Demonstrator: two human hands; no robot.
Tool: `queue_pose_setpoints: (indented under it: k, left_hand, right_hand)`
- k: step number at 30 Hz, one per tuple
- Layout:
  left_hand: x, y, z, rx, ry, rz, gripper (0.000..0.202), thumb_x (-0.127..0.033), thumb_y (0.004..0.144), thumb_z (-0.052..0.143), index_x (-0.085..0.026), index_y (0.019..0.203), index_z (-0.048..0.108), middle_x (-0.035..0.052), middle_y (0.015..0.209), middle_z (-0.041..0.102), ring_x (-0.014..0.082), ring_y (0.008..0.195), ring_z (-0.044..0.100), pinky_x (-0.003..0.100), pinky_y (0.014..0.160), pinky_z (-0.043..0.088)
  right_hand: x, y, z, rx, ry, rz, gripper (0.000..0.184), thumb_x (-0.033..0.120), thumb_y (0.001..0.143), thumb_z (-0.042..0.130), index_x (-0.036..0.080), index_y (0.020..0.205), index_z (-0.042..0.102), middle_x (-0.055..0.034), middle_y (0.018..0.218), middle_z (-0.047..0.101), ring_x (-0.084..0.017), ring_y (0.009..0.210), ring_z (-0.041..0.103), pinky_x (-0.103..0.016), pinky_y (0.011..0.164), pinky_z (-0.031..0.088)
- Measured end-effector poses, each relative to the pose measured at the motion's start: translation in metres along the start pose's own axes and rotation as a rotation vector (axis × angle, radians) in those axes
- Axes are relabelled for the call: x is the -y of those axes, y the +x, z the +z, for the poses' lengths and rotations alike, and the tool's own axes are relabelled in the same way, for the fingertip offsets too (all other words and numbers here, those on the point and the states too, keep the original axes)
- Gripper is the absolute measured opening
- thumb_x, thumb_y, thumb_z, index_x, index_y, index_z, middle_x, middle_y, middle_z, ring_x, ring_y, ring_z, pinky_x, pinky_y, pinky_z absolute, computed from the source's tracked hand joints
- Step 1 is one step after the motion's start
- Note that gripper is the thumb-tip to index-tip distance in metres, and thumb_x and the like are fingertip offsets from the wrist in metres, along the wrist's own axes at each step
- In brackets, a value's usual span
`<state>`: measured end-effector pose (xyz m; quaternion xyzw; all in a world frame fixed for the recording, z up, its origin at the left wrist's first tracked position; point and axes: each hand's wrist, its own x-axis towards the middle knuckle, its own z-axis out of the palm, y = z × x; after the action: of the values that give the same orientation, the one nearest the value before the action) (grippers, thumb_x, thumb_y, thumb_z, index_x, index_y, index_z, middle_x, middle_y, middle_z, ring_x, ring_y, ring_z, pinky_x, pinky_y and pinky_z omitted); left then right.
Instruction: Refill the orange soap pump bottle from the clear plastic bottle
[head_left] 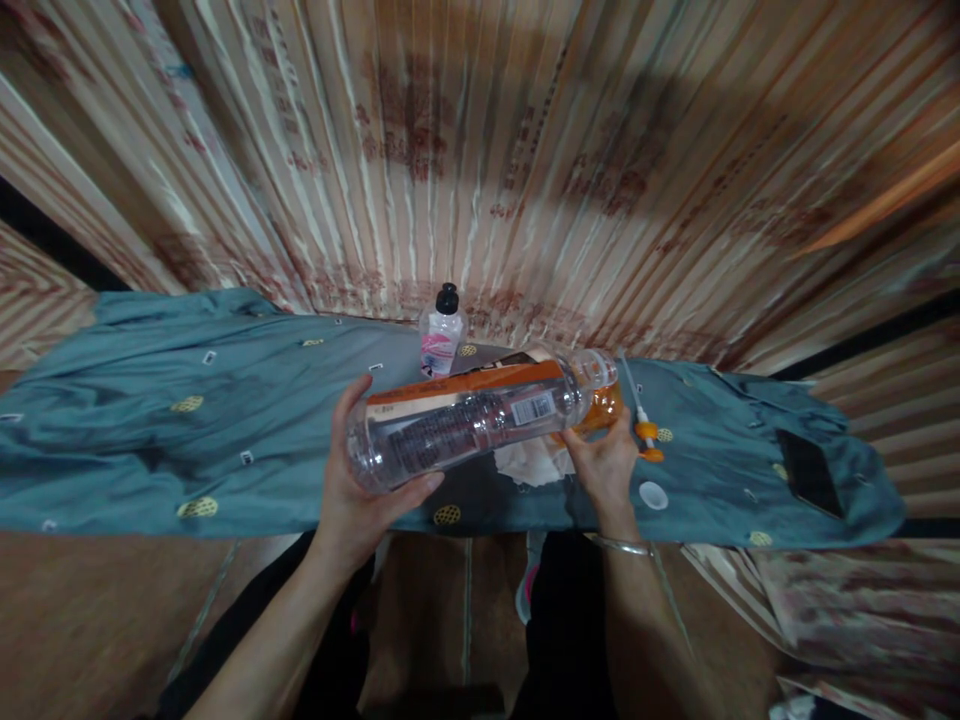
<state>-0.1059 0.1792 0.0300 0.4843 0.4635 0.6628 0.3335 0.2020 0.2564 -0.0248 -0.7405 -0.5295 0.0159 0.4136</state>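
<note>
The clear bottle is held over the middle of the cloth, lying on its side with its base to the left and its neck to the right and slightly farther off. An orange label runs along its far side, and a white barcode shows near the neck. The left hand is curved around the base, thumb on the near side and fingers on the far side.

At the neck, the orange bottle sits partly behind the clear one; whether the two mouths touch, I cannot tell. The right hand is closed around the orange bottle from the near side, with a bracelet on its wrist.

A white tissue lies on the cloth below the clear bottle. Just right of the right hand is an orange pump, its pale tube pointing to the far side, and nearer, a white cap. A phone lies at the right end. Beyond the clear bottle stands an upright black-capped bottle. The green cloth carries yellow prints; behind it hangs a striped curtain.
</note>
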Motion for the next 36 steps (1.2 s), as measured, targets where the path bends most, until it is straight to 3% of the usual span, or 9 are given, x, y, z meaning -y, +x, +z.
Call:
queue_pose_setpoints:
  k: [10, 20, 26, 36]
  left_hand:
    - [0.002, 0.001, -0.001, -0.013, 0.006, -0.002, 0.116, -0.041, 0.058, 0.112, -0.036, 0.160, 0.057, 0.0032, 0.122, 0.081, 0.0331, 0.111, 0.084, 0.053, 0.106, 0.072]
    - [-0.004, 0.003, -0.002, -0.082, 0.007, -0.241, 0.127, -0.044, 0.040, 0.113, -0.022, 0.151, 0.056, 0.0147, 0.136, 0.079, 0.0418, 0.128, 0.080, 0.066, 0.124, 0.060]
    - [-0.012, 0.004, 0.001, -0.061, 0.005, -0.226, 0.112, -0.038, 0.045, 0.112, -0.022, 0.143, 0.060, 0.0163, 0.136, 0.081, 0.0425, 0.130, 0.080, 0.063, 0.123, 0.061]
    - [-0.007, 0.003, -0.001, -0.045, -0.022, -0.204, 0.106, -0.038, 0.047, 0.113, -0.025, 0.140, 0.062, 0.0124, 0.136, 0.082, 0.0387, 0.131, 0.080, 0.060, 0.121, 0.063]
  right_hand:
    - [0.001, 0.000, 0.000, -0.019, 0.041, 0.005, 0.083, 0.069, 0.072, 0.078, 0.015, 0.134, 0.066, -0.0210, 0.112, 0.086, -0.041, 0.099, 0.084, -0.052, 0.089, 0.066]
    - [-0.002, 0.001, -0.001, 0.012, 0.046, 0.008, 0.085, 0.071, 0.073, 0.078, 0.016, 0.136, 0.064, -0.0216, 0.115, 0.086, -0.042, 0.102, 0.083, -0.052, 0.090, 0.067]
    - [-0.001, 0.000, -0.001, -0.007, 0.032, -0.002, 0.085, 0.072, 0.074, 0.077, 0.016, 0.136, 0.064, -0.0205, 0.112, 0.086, -0.041, 0.099, 0.083, -0.050, 0.088, 0.066]
    - [-0.004, 0.001, 0.000, 0.013, 0.015, -0.006, 0.085, 0.069, 0.075, 0.079, 0.015, 0.139, 0.063, -0.0207, 0.114, 0.086, -0.041, 0.102, 0.083, -0.052, 0.092, 0.066]
